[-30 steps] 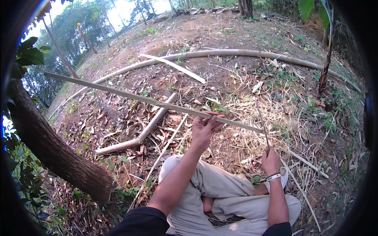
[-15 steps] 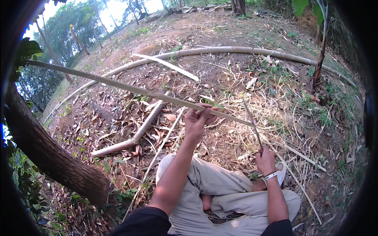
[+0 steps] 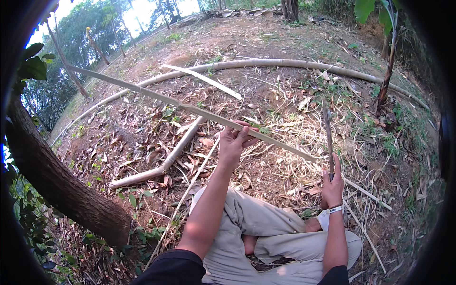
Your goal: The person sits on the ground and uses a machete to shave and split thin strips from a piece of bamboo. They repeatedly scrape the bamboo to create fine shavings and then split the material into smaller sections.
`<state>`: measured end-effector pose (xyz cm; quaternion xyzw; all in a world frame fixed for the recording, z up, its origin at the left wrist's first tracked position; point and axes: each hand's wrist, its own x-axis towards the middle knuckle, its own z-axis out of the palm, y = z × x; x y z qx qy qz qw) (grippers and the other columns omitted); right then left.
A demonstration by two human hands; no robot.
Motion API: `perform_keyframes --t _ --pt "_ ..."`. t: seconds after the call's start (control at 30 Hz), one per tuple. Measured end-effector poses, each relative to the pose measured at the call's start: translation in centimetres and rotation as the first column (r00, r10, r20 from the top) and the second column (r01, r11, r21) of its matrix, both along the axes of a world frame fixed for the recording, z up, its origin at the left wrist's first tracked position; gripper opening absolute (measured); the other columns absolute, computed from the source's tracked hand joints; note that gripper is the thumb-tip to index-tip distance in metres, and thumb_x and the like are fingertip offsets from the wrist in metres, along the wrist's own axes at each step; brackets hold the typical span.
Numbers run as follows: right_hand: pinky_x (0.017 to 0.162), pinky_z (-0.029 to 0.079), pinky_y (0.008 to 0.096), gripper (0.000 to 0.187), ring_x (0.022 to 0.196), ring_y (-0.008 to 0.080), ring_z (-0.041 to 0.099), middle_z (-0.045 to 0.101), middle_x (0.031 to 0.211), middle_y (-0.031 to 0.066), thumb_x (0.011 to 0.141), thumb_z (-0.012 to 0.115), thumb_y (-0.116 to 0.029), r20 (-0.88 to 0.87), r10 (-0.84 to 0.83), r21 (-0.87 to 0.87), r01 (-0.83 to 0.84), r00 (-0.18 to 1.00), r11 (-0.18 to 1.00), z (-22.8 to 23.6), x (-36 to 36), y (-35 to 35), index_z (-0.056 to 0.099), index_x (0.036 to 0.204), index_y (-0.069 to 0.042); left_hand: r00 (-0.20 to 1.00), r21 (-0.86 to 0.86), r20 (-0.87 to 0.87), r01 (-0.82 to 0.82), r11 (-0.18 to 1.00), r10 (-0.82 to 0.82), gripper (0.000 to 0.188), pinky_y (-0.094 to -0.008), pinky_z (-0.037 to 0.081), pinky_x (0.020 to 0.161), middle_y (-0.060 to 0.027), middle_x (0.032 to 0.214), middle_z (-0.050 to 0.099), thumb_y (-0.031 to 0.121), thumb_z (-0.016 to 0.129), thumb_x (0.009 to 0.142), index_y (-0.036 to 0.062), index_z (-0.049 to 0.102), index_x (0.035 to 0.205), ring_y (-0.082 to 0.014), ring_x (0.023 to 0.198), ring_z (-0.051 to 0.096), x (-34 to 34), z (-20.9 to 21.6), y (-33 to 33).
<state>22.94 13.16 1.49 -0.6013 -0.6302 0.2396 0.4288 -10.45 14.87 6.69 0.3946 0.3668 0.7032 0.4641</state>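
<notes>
Strip [image 3: 197, 110] pinched in the left hand [image 3: 231, 146], its end near the knife [image 3: 327, 135]

Left thumb and fingers close on the strip well past its middle, toward the right end. Its longer part reaches up and left, crossing in front of the pole [image 3: 270, 62] in this view; the shorter part slants down to the right. That end sits just left of the blade, with a narrow gap showing. The right hand [image 3: 333, 189] grips the knife's handle, one finger stretched up beside the blade.
</notes>
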Motion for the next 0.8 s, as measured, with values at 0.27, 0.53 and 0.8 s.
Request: perform_keyframes --t 0.27,0.53,0.8 --pt "0.085 0.049 0.0468 0.048 0.096 0.0416 0.061 0.059 0.1 0.0268 0.081 0.073 -0.049 0.448 0.016 -0.007 -0.014 0.894 1.0 1.9 1.2 -1.2 0.07 0.118 -0.018 0.953 -0.112 -0.001 0.3 0.947 -0.302 0.014 -0.0394 0.063 0.082 -0.0196 0.104 0.07 0.01 0.056 0.099 0.0037 0.057 0.111 -0.0297 0.1 0.07 3.0 -0.4 -0.7" --pt "0.072 0.047 0.0431 0.04 0.079 0.0328 0.06 0.065 0.079 0.014 0.087 0.067 -0.05 0.21 0.443 -0.302 -0.373 0.871 0.877 -1.5 1.5 -0.8 0.078 0.094 -0.013 0.981 -0.203 -0.031 0.181 0.962 -0.191 0.022 -0.0416 0.062 0.082 -0.0207 0.101 0.068 0.012 0.052 0.101 0.002 0.051 0.121 -0.0305 0.097 0.07 2.0 -1.5 1.3" --pt "0.069 0.046 0.0417 0.028 0.076 0.0304 0.058 0.056 0.082 0.0127 0.084 0.073 -0.038 0.187 0.498 -0.123 -0.483 0.847 0.867 -2.4 -1.0 -2.7 0.075 0.09 -0.01 0.991 -0.436 0.019 -0.11 0.893 0.131 0.043 -0.0346 0.06 0.077 -0.0195 0.117 0.058 0.02 0.062 0.096 -0.0022 0.043 0.128 -0.0266 0.101 0.065 1.3 -4.3 2.5"
